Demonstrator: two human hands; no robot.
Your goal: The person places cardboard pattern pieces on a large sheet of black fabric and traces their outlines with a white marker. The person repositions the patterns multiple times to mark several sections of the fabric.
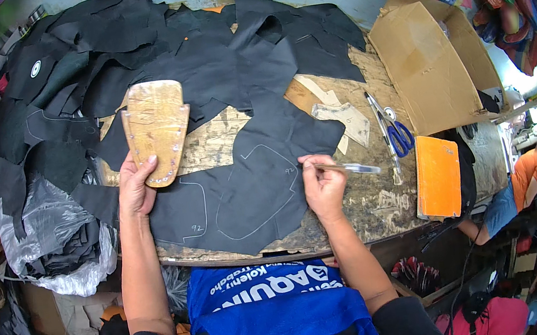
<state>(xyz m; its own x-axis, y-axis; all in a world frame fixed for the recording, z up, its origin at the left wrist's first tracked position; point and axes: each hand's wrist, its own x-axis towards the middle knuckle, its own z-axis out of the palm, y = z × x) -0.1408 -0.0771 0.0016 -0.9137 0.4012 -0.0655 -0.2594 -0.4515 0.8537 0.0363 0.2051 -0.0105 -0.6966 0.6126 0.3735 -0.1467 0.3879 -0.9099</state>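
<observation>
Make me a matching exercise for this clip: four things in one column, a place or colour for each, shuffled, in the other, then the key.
Things
1. template
2. scissors
3. pen
4. carton

Places or colours
A. blue handles
B. held in the right hand
C. plain brown
D. held upright in the left hand

Pairs: 1-D, 2-A, 3-B, 4-C
</observation>
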